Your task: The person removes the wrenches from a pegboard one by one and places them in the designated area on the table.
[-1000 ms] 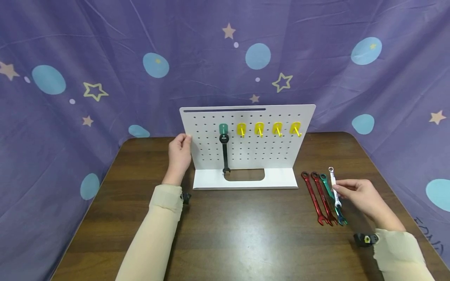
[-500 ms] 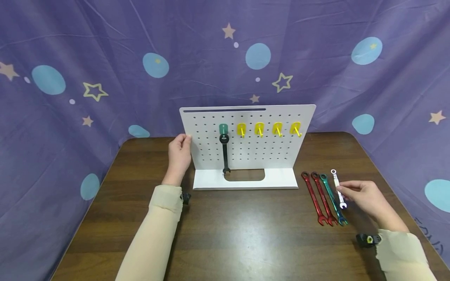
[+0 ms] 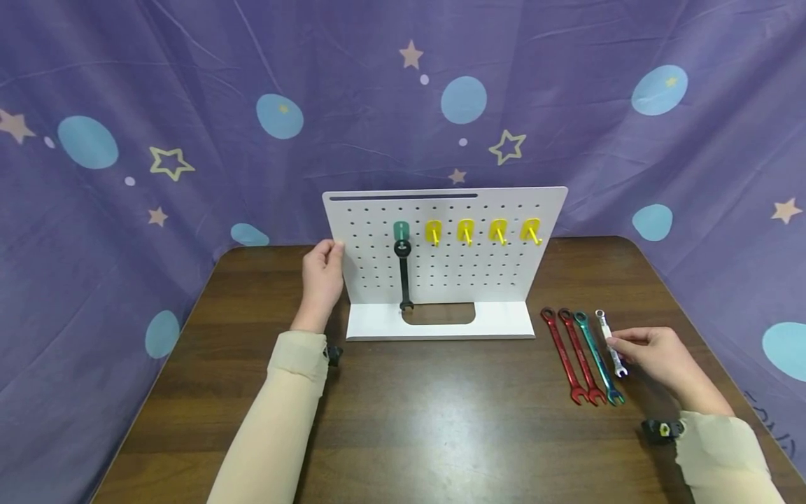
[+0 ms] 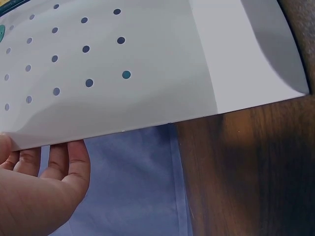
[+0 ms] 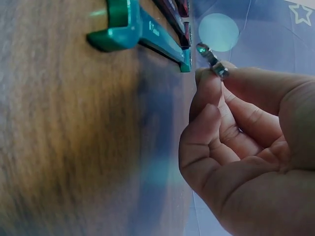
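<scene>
My left hand (image 3: 323, 278) grips the left edge of a white pegboard stand (image 3: 378, 273), with the thumb in front and the fingers behind; the left wrist view shows the fingers (image 4: 76, 164) at the board's edge. Between thumb and fingertips, my right hand (image 3: 658, 360) pinches a small silver combination wrench (image 3: 607, 327). In the right wrist view that wrench (image 5: 211, 60) is seen end-on, raised off the table. Just left of it lie a green wrench (image 3: 595, 353) and two red wrenches (image 3: 559, 346) (image 3: 581, 353), side by side with their open ends toward me.
A black wrench (image 3: 404, 280) hangs from a green hook (image 3: 401, 231) on the board. To its right are several yellow hooks (image 3: 466, 232). The brown wooden table (image 3: 403, 420) reaches a purple patterned curtain (image 3: 352, 105) behind.
My right hand has moved the silver wrench a little right and toward me, from over the green wrench to beside it. The left hand stays on the board.
</scene>
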{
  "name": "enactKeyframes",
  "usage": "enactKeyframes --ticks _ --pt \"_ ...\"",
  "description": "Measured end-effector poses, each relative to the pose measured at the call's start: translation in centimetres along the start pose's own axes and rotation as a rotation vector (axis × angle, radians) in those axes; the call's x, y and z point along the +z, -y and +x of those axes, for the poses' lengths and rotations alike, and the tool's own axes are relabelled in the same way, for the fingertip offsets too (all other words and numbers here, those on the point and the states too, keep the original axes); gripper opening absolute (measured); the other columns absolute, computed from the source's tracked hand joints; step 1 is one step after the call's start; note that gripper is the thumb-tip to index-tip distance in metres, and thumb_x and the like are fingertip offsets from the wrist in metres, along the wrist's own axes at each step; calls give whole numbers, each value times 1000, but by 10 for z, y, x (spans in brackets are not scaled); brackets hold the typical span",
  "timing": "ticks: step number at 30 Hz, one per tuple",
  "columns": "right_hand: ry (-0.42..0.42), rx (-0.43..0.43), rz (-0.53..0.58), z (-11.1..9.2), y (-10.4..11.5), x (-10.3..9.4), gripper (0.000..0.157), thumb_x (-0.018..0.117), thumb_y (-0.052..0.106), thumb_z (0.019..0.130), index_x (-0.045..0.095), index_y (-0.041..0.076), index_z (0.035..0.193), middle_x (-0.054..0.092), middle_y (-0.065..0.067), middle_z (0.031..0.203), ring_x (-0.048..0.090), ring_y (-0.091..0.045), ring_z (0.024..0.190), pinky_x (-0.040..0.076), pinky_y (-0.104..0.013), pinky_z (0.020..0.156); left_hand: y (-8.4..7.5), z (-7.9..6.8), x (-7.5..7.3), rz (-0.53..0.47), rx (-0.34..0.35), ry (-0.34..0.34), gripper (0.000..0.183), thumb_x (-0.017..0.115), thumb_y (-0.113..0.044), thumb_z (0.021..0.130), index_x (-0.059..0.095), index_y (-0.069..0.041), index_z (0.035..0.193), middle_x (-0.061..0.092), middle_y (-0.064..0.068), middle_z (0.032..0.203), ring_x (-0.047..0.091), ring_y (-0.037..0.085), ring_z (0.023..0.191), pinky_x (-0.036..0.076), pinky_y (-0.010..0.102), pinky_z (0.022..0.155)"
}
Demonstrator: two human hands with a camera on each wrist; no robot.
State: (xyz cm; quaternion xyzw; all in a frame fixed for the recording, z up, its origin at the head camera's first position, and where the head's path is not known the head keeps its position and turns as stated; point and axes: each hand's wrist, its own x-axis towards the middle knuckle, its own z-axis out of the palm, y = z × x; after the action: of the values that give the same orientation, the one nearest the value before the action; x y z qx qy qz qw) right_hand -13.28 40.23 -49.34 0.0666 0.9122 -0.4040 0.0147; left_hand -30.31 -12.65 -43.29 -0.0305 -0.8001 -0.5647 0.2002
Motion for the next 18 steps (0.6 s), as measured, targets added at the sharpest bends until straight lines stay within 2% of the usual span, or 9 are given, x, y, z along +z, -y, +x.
enactKeyframes --ticks 18 --pt "14 -47 -153 6 -5 3 36 68 24 100 72 -11 107 73 -11 88 65 -18 76 52 -32 62 0 0 0 -7 12 -4 23 55 -10 106 68 9 101 48 6 70 42 15 65 35 25 58"
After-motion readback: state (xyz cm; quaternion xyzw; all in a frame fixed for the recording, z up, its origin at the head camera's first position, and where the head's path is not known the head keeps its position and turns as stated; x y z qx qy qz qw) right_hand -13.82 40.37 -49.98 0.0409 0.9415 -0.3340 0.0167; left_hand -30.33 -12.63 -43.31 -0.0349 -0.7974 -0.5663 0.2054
